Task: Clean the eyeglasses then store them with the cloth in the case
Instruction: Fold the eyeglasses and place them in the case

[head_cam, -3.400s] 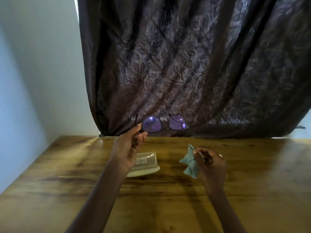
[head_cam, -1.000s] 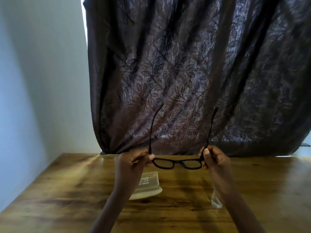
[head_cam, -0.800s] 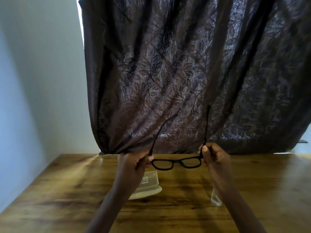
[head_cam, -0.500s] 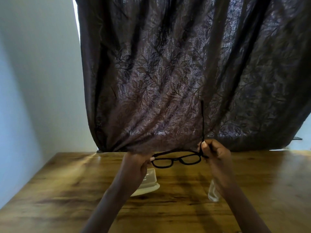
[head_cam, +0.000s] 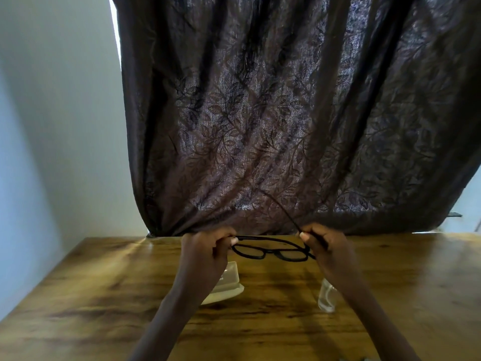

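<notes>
Black-framed eyeglasses (head_cam: 270, 251) hang above the wooden table (head_cam: 104, 295), held between both hands. My left hand (head_cam: 205, 252) pinches the left hinge, and the left arm lies folded flat behind the lenses. My right hand (head_cam: 325, 243) grips the right hinge; the right arm slants up and to the left, partly folded. A pale open glasses case (head_cam: 229, 282) sits on the table below my left hand, partly hidden by my wrist. The cleaning cloth is not visible.
A small clear spray bottle (head_cam: 326, 295) stands on the table beside my right forearm. A dark leaf-patterned curtain (head_cam: 286, 113) hangs behind the table's far edge. A pale wall (head_cam: 52, 126) is on the left.
The cloth seen in my right hand earlier is gone from view. Both hands took the glasses; the left arm has folded flat and the right arm has swung inward from upright.
</notes>
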